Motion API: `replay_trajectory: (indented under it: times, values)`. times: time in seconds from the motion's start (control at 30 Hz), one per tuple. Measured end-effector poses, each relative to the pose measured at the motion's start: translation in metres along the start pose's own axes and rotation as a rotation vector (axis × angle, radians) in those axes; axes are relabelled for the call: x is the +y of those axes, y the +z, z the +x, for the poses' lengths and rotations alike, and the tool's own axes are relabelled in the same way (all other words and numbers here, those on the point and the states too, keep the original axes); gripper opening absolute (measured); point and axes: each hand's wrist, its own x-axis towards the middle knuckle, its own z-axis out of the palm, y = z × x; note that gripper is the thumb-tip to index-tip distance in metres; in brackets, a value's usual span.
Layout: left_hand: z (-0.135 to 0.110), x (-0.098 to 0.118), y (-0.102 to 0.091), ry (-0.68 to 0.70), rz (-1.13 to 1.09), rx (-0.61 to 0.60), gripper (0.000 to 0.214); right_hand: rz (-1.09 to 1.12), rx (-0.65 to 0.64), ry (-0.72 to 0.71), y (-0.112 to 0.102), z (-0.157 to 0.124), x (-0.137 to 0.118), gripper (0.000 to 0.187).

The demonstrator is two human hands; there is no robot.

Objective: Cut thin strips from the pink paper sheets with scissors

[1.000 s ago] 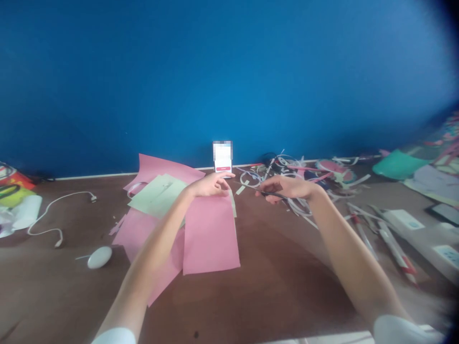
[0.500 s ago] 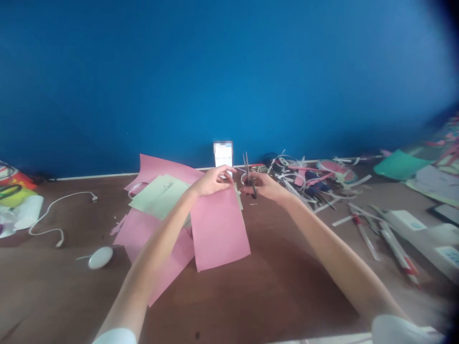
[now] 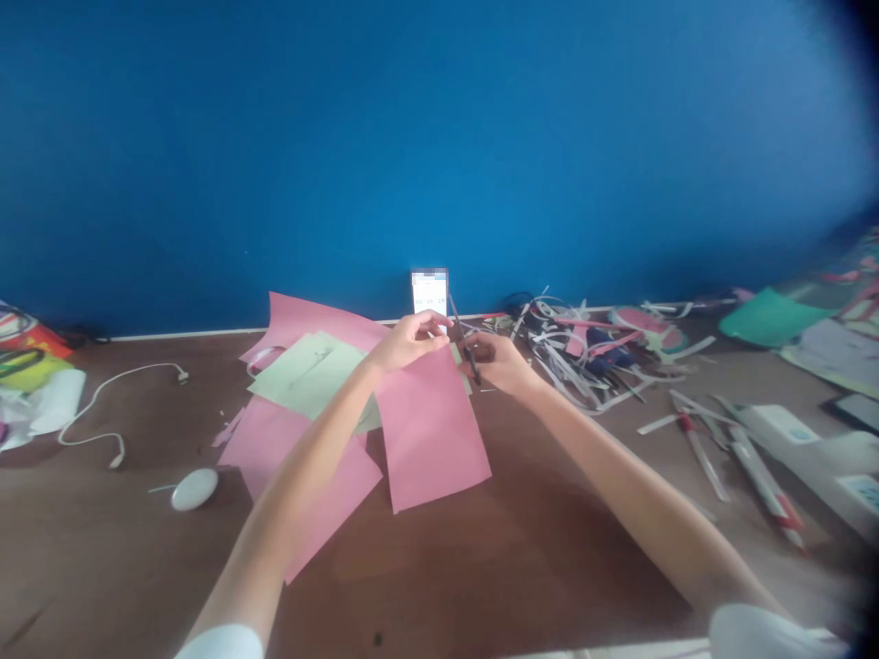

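My left hand (image 3: 410, 340) pinches the far edge of a pink sheet of paper (image 3: 432, 430) that hangs down over the brown table (image 3: 522, 549). Just to its right, my right hand (image 3: 495, 361) grips a pair of scissors (image 3: 464, 340), the blades pointing up and away at the sheet's top edge. More pink sheets (image 3: 302, 458) and a pale green sheet (image 3: 309, 375) lie under and left of the held one.
A phone (image 3: 429, 293) leans on the blue wall behind my hands. A heap of cut paper strips (image 3: 583, 343) lies at the right, with pens (image 3: 748, 467) and white boxes (image 3: 810, 448) beyond. A white cable (image 3: 103, 412) and a white oval object (image 3: 193, 488) lie left.
My right hand has brought the scissors leftward from beside the strip heap to the pink sheet's top edge. The sheet has swung slightly to the right in my left hand.
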Motion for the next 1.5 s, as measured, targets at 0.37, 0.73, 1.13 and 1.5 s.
replay_trajectory:
  times: [0.37, 0.73, 1.13, 1.5]
  values:
    - [-0.002, 0.004, 0.002, 0.018, 0.064, 0.017, 0.033, -0.048, 0.004, -0.002, -0.001, -0.002, -0.006, 0.033]
    - [-0.002, -0.006, 0.001, -0.113, 0.016, -0.246, 0.040, -0.058, -0.032, -0.065, -0.009, -0.001, -0.008, 0.032]
    - [-0.008, 0.002, -0.024, -0.144, -0.093, 0.035, 0.041, -0.435, -0.197, -0.136, -0.050, 0.003, -0.018, 0.040]
    - [-0.009, 0.004, -0.025, -0.108, -0.054, 0.079, 0.039, -0.456, -0.289, -0.135, -0.052, 0.001, -0.021, 0.040]
